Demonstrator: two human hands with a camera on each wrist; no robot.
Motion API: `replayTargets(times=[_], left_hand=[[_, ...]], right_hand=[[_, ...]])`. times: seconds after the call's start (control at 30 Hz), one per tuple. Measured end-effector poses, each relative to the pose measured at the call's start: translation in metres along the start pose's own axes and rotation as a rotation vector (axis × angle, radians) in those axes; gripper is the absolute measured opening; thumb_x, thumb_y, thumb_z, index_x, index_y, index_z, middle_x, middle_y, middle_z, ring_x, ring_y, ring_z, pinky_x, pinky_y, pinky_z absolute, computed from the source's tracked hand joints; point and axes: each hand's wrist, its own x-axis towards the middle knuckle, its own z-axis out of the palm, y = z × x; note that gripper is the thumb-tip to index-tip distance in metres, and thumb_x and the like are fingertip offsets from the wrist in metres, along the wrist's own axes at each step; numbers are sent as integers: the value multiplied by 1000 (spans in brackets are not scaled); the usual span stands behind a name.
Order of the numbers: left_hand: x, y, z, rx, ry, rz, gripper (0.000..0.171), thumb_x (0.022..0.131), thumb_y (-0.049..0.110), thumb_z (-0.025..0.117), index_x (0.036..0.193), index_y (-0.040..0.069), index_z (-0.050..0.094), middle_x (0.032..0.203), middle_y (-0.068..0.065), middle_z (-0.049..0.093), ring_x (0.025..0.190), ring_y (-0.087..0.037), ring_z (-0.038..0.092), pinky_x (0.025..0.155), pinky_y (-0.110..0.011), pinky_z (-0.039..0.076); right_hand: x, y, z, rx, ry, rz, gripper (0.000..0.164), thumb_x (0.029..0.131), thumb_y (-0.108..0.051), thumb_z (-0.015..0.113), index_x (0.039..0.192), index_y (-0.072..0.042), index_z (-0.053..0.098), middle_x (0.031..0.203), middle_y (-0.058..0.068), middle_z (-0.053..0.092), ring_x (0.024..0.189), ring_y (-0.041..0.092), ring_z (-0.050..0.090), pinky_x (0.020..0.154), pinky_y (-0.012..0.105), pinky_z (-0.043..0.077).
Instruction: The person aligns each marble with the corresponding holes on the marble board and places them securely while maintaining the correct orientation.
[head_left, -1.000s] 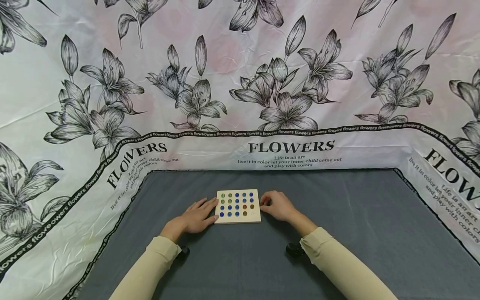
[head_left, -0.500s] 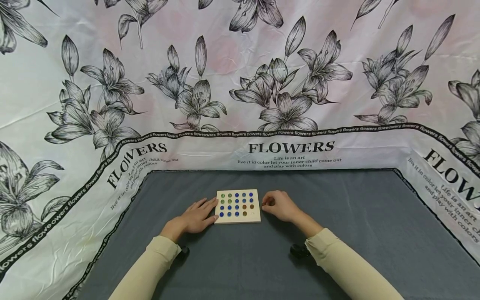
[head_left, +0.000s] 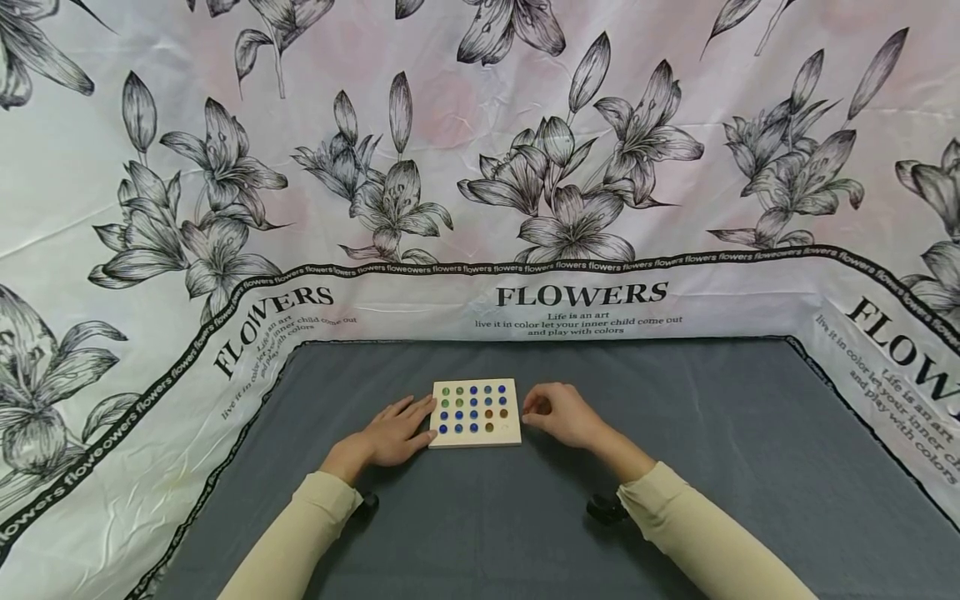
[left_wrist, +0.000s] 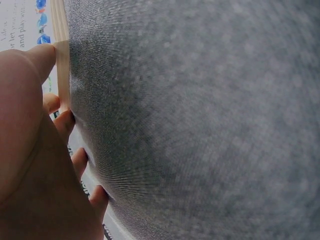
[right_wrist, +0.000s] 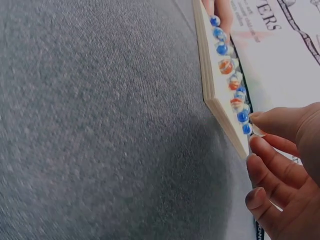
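A pale wooden board [head_left: 512,433] lies on the grey cloth, with rows of glass marbles in green, blue and orange-brown. Its near right hollow holds no marble. My left hand [head_left: 392,435] rests at the board's left edge, thumb on the near corner and fingers spread. In the left wrist view, the thumb [left_wrist: 44,57] touches the wooden edge. Just off the board's right side, my right hand [head_left: 562,414] pinches a small pale, glassy marble [right_wrist: 259,131] between thumb and index finger, mostly hidden by them. The other fingers of that hand are bent loosely.
Grey cloth [head_left: 480,517] covers the table around the board. Behind and at the sides hangs a white sheet [head_left: 420,308] printed with flowers and lettering. A black wrist device [head_left: 606,508] sits under the right sleeve, another black device [head_left: 367,505] by the left.
My right hand has shifted slightly right, away from the board's edge, and its forearm has swung right. The left hand and the board have stayed put.
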Motion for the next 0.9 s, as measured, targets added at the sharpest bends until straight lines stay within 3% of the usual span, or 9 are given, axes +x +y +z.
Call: replayTargets(times=[0.23,0.9], left_hand=[[1,-2,4,16,-15,-21,66,111,44,41,166,17,18,172,-3,14,158,-35,9,125,-60,11],[0,1,0,0,-5,-16,66,111,44,42,165,15,21,171,-4,18,157,-36,12,124,-60,13]], right_hand=[[-2,-6,7,11,-10,-35,6,92,-8,77,97,-5,73,81,-2,67,68,10,57,60,26,48],[3,-14,29,-25,-37,-100,5,92,-9,77,96,-6,76,80,-4,68,65,4,57,60,25,50]])
